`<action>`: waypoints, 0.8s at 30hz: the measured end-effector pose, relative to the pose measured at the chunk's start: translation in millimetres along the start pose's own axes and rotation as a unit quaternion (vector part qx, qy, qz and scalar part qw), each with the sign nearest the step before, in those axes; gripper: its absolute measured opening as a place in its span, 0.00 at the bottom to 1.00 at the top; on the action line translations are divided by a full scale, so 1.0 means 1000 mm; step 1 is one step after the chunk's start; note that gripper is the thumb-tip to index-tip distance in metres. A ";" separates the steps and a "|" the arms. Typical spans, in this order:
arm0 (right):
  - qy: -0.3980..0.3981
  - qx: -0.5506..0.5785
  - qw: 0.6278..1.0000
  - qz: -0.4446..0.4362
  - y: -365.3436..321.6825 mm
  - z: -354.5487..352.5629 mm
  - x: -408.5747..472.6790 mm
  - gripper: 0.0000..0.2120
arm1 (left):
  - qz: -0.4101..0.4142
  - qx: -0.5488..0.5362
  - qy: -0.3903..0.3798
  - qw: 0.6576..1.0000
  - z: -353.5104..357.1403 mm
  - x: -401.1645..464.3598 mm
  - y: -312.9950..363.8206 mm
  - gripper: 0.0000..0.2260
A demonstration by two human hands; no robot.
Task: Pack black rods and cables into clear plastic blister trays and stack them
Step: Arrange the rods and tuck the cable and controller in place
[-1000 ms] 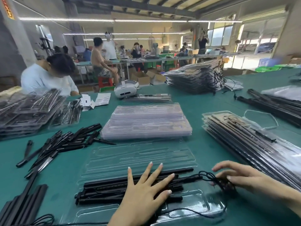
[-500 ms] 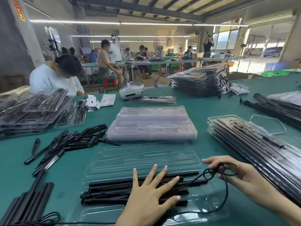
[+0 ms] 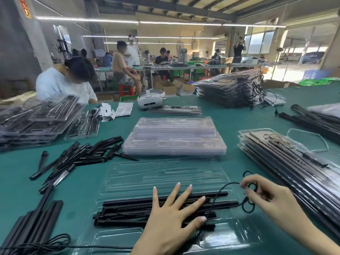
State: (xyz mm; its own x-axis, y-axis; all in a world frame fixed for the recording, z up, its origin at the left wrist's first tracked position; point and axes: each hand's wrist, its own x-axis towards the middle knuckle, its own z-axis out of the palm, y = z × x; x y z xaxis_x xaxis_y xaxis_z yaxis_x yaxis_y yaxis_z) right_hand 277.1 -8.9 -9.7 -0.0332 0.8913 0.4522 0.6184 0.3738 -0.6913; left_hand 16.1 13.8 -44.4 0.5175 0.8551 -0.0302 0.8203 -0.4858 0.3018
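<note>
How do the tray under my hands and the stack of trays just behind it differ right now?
The open tray is a single one lying unfolded, with black rods in its near half; the clear stack is many trays piled up and looks empty. The left hand presses on the open tray's rods; nothing touches the stack. Both are clear plastic on the green table.

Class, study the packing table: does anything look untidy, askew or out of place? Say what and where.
The loose black pieces left of the open blister tray lie in a jumbled heap, pointing different ways. The cable is not yet tucked in: the right hand holds its coil above the tray's edge while the left hand presses the rods.
</note>
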 end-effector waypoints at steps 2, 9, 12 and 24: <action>-0.022 -0.010 0.999 0.030 0.000 -0.003 0.000 0.14 | -0.001 0.009 -0.003 1.000 0.000 0.000 0.000 0.28; -0.142 -0.082 0.986 0.009 0.012 -0.028 -0.006 0.29 | -0.002 0.010 -0.012 1.000 -0.001 0.000 -0.001 0.31; -0.113 -0.270 0.944 -0.150 0.017 -0.032 0.000 0.11 | -0.009 0.003 -0.010 1.000 0.000 0.000 -0.001 0.34; -0.079 -0.462 0.812 -0.348 0.048 -0.025 0.016 0.13 | 0.025 0.022 0.025 0.999 0.001 -0.001 0.001 0.33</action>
State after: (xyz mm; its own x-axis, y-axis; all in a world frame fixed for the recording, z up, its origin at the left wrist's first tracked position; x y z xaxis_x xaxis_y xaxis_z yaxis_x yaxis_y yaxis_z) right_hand 325.5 17.2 -21.7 -0.6818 0.5963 0.4238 0.7297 0.5138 0.4511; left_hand 17.0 12.1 -44.9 0.5463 0.8371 0.0308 0.8045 -0.5345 0.2590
